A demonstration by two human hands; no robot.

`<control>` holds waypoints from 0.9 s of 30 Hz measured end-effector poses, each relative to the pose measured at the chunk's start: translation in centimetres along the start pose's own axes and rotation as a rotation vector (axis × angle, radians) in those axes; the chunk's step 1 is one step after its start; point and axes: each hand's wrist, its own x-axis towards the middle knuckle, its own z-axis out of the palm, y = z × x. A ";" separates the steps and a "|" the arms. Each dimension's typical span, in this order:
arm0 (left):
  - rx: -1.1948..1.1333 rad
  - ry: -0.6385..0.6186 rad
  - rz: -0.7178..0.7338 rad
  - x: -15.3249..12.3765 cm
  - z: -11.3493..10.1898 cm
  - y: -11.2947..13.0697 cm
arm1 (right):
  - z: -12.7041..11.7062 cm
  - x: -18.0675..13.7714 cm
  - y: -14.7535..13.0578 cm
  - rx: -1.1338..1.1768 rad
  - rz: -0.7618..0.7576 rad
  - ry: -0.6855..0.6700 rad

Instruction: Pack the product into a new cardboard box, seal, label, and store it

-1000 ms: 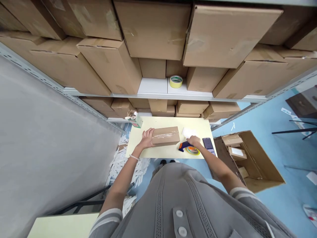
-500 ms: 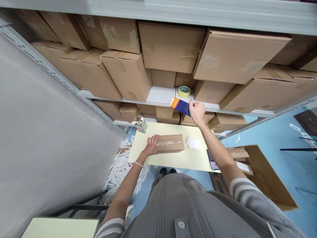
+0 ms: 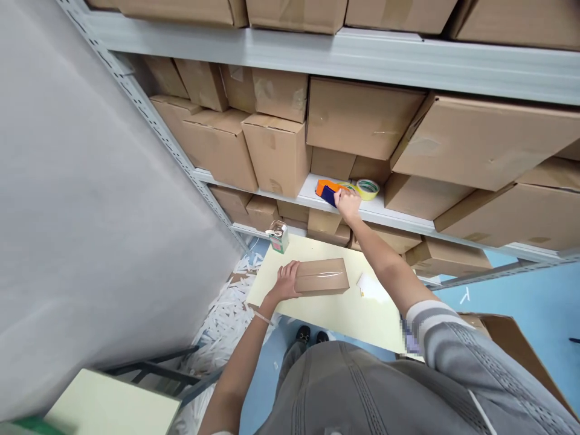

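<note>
A long brown cardboard box point(image 3: 324, 275) with clear tape along its top lies on the pale yellow table. My left hand point(image 3: 287, 280) grips its left end. My right hand point(image 3: 348, 204) is stretched out to the shelf, closed around an orange and dark blue tape dispenser point(image 3: 327, 190). The dispenser is at the shelf's front, and some yellow shows behind my fingers. Just right of it sits a yellow tape roll point(image 3: 368, 189) on the white shelf board.
Cardboard cartons point(image 3: 351, 118) fill the metal shelving point(image 3: 401, 222). On the table point(image 3: 344, 320) stand a small green-and-white box point(image 3: 278, 237) and white papers point(image 3: 372, 286). A large open carton point(image 3: 521, 344) is at the right. Paper strips point(image 3: 226, 320) cover the floor by the wall.
My right hand has brought the tape dispenser from in front of the shelf onto it, beside the tape roll. My left hand stays on the cardboard box. The view has shifted.
</note>
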 end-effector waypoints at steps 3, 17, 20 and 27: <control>-0.008 -0.001 -0.002 -0.3 0.0 0.1 | 0.3 -0.1 0.3 0.012 -0.014 0.008; -0.018 -0.107 0.096 1.2 0.8 1.7 | -4.1 -13.1 5.1 0.253 0.108 0.112; -0.209 -0.020 0.031 0.5 1.3 0.5 | -1.5 -20.6 7.5 0.372 0.451 -0.069; -0.600 -0.117 -0.451 -0.4 2.8 -0.5 | 4.2 -31.8 8.1 0.905 1.011 -0.595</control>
